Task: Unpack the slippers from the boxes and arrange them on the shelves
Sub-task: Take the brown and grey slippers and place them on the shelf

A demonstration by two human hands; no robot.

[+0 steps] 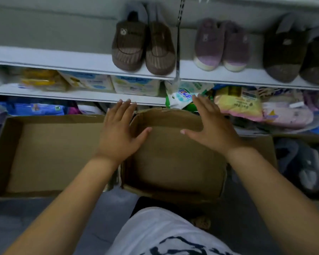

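The left hand (118, 133) and right hand (210, 127) hover over the box (173, 162), fingers (126, 107) spread and straight, holding nothing. The box looks empty, as does the big box (50, 150) left of it. Three pairs of slippers (144, 48) stand on the shelf (63, 57) above the box, and grey slippers (306, 166) lie to its right and could be overlooked. Lifting the box carelessly could catch the packets (184, 94) overhanging its far rim and drag them down.
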